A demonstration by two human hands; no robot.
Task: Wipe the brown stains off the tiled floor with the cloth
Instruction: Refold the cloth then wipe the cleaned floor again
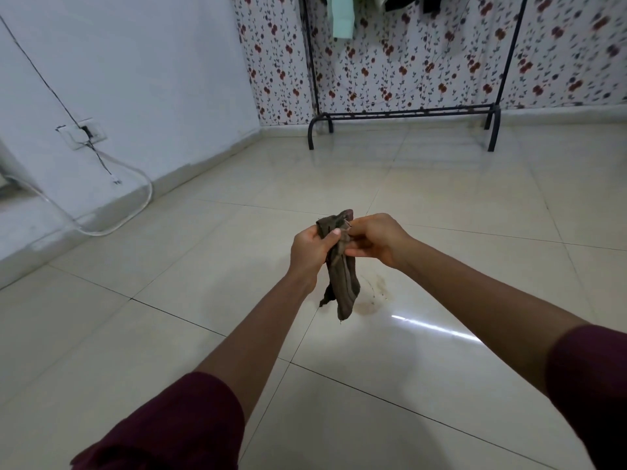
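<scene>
Head view: brown stains [371, 300] mark glossy tiled floor [441, 205].

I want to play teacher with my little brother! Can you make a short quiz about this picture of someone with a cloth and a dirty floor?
1. True or false: the cloth is lying flat on the tiled floor.
2. Which hands hold the cloth? A) left hand only B) right hand only C) both
3. Fill in: the brown stains show on the floor just to the ____ of the cloth's hanging end.

Key:
1. False; it hangs in the air.
2. C; the left hand and right hand both grip its top.
3. Right.
</scene>
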